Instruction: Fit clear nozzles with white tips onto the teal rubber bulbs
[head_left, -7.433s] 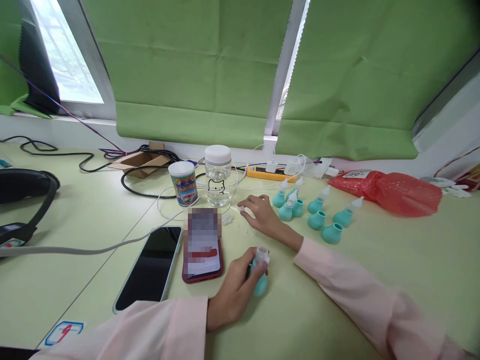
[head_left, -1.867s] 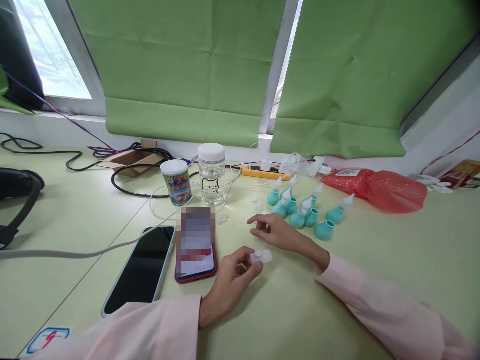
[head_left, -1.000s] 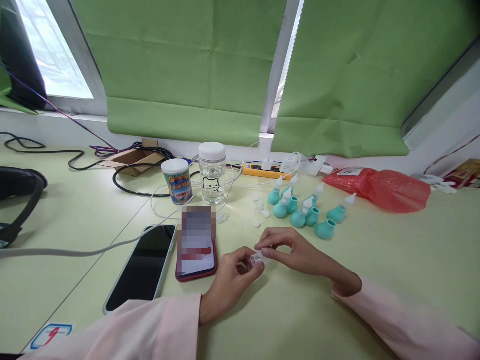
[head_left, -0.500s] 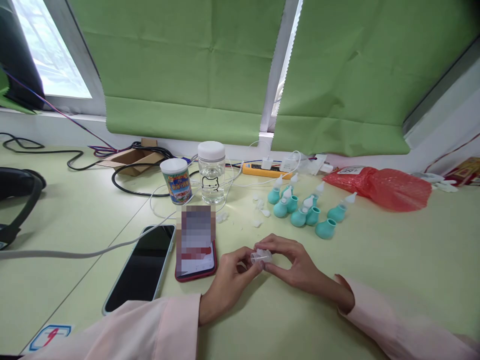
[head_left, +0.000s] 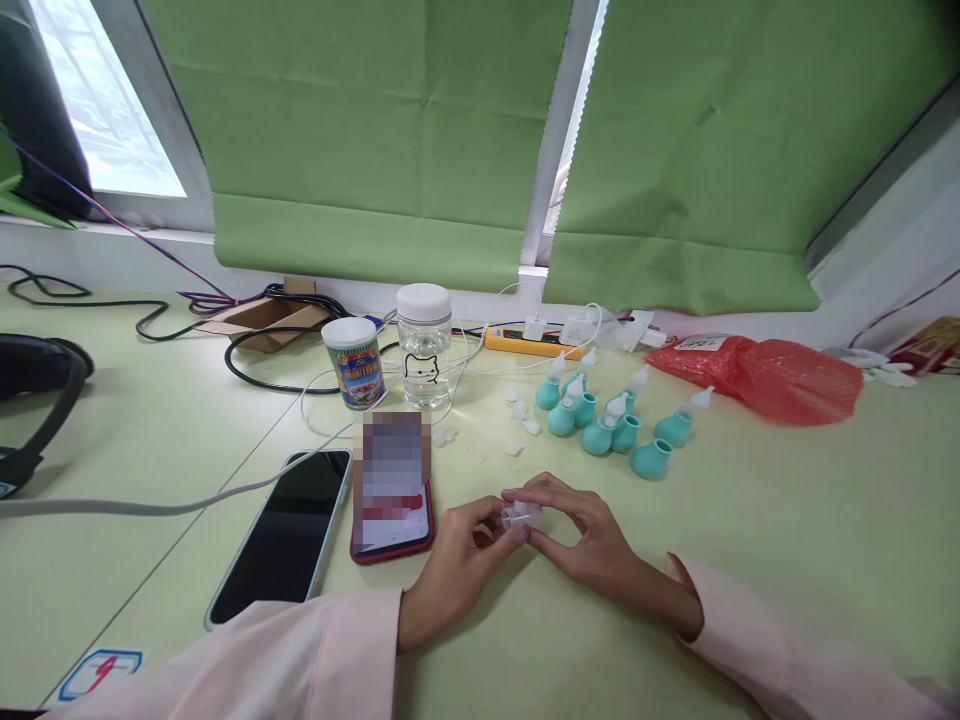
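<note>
Between my hands is a small clear plastic tube-shaped piece [head_left: 519, 516], held just over the table. My left hand [head_left: 461, 555] pinches its left end between thumb and fingers. From the right, my right hand [head_left: 581, 525] closes thumb and fingertips on the same piece, partly covering it. Beyond them stand several teal squeeze bulbs [head_left: 651, 460], most with clear pointed nozzles [head_left: 702, 398] and some with bare round mouths. White plastic scraps [head_left: 514, 449] lie on the table to the left of the bulbs.
A red-cased phone [head_left: 394, 530] and a dark-screened phone [head_left: 281, 545] lie left of my hands. Behind stand a patterned cup [head_left: 355, 368] and a clear bottle [head_left: 424, 350]. Cables run past a yellow power strip [head_left: 517, 342]. A red plastic bag [head_left: 795, 380] lies back right.
My right fingers have shifted slightly left over the clear piece, and my right forearm has moved a little. My left hand stays nearly still, gripping the piece.
</note>
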